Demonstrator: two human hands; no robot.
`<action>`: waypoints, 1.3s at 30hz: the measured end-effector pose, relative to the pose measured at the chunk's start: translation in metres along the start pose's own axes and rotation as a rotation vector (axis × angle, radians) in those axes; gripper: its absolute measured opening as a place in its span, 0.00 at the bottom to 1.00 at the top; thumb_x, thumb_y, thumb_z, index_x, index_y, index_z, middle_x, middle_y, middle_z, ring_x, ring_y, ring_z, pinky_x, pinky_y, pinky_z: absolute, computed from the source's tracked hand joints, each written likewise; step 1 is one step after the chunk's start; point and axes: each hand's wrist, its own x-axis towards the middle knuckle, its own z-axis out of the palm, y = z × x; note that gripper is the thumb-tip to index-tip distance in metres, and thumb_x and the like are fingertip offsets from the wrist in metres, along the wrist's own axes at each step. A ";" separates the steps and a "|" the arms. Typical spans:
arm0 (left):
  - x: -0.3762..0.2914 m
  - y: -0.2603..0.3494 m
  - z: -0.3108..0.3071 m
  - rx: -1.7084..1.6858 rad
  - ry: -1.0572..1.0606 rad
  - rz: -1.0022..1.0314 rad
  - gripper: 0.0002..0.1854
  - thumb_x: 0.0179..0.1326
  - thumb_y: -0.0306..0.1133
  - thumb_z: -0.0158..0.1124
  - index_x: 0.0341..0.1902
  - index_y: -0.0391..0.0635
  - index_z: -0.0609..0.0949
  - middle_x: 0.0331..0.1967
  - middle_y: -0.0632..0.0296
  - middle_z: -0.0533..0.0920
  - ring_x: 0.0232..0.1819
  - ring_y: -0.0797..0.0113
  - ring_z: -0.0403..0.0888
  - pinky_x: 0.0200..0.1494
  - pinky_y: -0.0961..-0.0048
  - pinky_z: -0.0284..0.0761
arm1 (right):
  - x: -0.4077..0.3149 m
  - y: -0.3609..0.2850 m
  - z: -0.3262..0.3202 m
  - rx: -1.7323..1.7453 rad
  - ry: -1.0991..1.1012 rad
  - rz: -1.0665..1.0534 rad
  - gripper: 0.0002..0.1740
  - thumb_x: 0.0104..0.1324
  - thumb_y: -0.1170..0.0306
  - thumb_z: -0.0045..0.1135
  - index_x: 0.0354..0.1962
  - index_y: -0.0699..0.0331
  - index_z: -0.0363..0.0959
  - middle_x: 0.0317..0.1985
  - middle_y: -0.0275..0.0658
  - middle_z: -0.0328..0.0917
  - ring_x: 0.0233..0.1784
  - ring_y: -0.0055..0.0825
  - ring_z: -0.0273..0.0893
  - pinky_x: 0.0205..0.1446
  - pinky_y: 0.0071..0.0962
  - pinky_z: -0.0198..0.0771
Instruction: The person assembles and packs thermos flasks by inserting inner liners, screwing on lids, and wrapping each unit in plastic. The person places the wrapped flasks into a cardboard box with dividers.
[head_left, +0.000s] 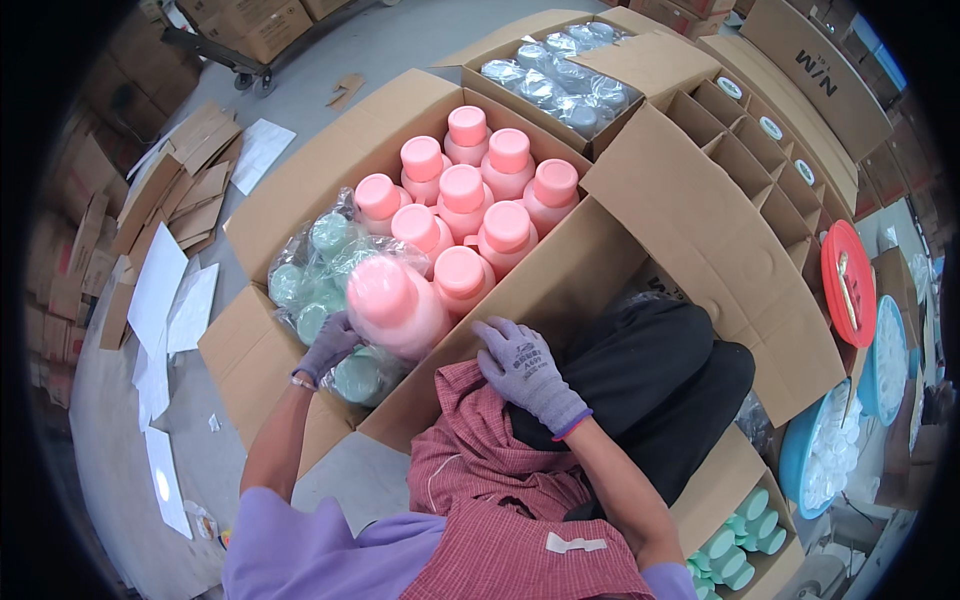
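Observation:
My left hand (330, 346), in a grey work glove, grips the side of a pink bottle (396, 304) with a screw cap. Clear plastic film covers this bottle's top, and my fingertips are partly hidden behind it. It stands higher than the other pink bottles (461, 191), which are upright in rows in an open cardboard box (525, 251). Green-capped bottles (311, 289) in clear plastic bags fill the box's left side. My right hand (521, 367), also gloved, holds nothing; its spread fingers lie at the box's near edge, beside my lap.
Behind stands a box of bagged grey-topped bottles (559, 75). A divided carton (739, 161) is at the right, near a red lid-like dish (847, 281) and a blue basin (814, 457) of white pieces. Green cups (739, 547) fill a box lower right. Flattened cardboard (184, 180) litters the left floor.

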 end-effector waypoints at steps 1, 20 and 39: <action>0.008 -0.005 -0.003 0.205 -0.074 0.017 0.18 0.62 0.29 0.62 0.55 0.36 0.79 0.43 0.56 0.87 0.40 0.66 0.86 0.42 0.66 0.83 | 0.002 -0.001 -0.002 0.006 0.039 -0.001 0.25 0.65 0.62 0.54 0.59 0.58 0.69 0.55 0.46 0.74 0.53 0.46 0.76 0.58 0.45 0.69; 0.117 0.171 0.049 0.841 -0.145 0.539 0.41 0.44 0.42 0.73 0.66 0.48 0.71 0.54 0.43 0.73 0.55 0.44 0.74 0.58 0.52 0.73 | -0.004 0.003 -0.030 0.369 0.177 0.133 0.28 0.64 0.64 0.56 0.60 0.65 0.66 0.54 0.53 0.71 0.52 0.52 0.73 0.59 0.43 0.69; -0.045 0.266 0.124 -0.428 -0.228 0.565 0.40 0.62 0.51 0.61 0.71 0.40 0.63 0.64 0.53 0.72 0.62 0.56 0.75 0.61 0.58 0.75 | -0.142 0.070 -0.282 0.824 1.044 0.064 0.47 0.68 0.34 0.46 0.62 0.70 0.66 0.58 0.42 0.75 0.58 0.29 0.76 0.61 0.34 0.74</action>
